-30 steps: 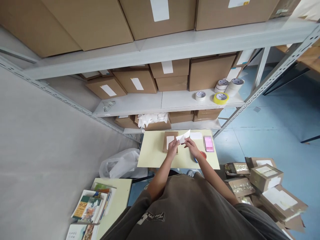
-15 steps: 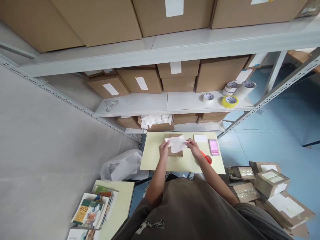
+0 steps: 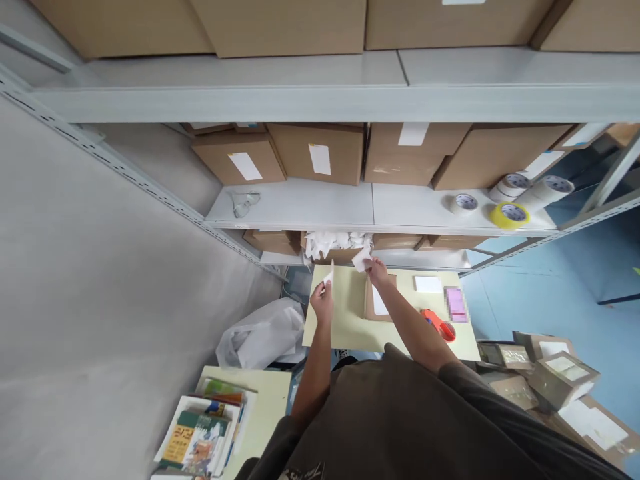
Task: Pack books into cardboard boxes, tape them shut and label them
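Observation:
My left hand (image 3: 322,304) pinches a small, narrow-looking white piece of paper (image 3: 329,275) above the left part of the pale yellow table (image 3: 345,320). Farther forward, my right hand (image 3: 377,272) grips another white piece of paper (image 3: 361,260), close to the lower shelf. Under my right forearm lies a small cardboard box (image 3: 370,303) with a white label (image 3: 379,303) on top, partly covered by the arm. A red tape dispenser (image 3: 439,325) rests right of that forearm.
A white pad (image 3: 428,285) and a pink blurred item (image 3: 456,305) lie on the table's right. Crumpled white paper (image 3: 335,243) fills a box on the lower shelf. Tape rolls (image 3: 509,215) stand above. Taped parcels (image 3: 563,380), a plastic bag (image 3: 263,333) and books (image 3: 197,437) surround the table.
My hands have moved apart, each now with a separate white piece, where both held white paper over the box. My right hand went forward; the view shifted left.

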Demonstrator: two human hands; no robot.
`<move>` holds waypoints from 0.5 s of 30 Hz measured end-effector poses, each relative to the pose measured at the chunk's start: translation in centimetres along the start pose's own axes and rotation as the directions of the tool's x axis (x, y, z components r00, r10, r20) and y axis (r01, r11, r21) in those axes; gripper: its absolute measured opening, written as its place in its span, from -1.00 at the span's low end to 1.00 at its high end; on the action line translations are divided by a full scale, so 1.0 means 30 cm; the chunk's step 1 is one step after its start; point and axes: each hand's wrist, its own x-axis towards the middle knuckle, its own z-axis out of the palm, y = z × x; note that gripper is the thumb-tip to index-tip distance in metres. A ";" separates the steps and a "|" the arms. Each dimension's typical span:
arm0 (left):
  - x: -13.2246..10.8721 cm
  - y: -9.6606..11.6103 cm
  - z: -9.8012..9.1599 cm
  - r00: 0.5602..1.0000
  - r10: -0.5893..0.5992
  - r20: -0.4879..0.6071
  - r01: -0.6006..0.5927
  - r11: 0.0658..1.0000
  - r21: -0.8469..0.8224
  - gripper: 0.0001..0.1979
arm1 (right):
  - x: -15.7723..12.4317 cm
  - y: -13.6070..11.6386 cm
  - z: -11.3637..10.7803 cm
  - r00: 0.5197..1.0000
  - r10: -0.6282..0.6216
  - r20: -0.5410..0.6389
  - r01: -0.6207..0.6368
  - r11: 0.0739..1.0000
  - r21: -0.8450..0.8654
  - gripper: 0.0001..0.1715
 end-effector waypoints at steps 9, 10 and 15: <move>0.093 -0.048 -0.101 0.979 0.100 0.176 -0.109 0.993 0.038 -0.53 | 0.314 0.096 0.342 0.949 0.174 -0.262 -0.195 0.979 -0.056 -0.73; 0.103 -0.050 -0.110 0.978 0.107 0.181 -0.117 0.992 0.048 -0.54 | 0.329 0.095 0.350 0.941 0.194 -0.278 -0.218 0.974 -0.058 -0.78; 0.133 -0.069 -0.129 0.969 0.132 0.208 -0.142 0.989 0.035 -0.57 | 0.291 0.097 0.309 0.957 0.120 -0.266 -0.124 0.992 0.001 -0.73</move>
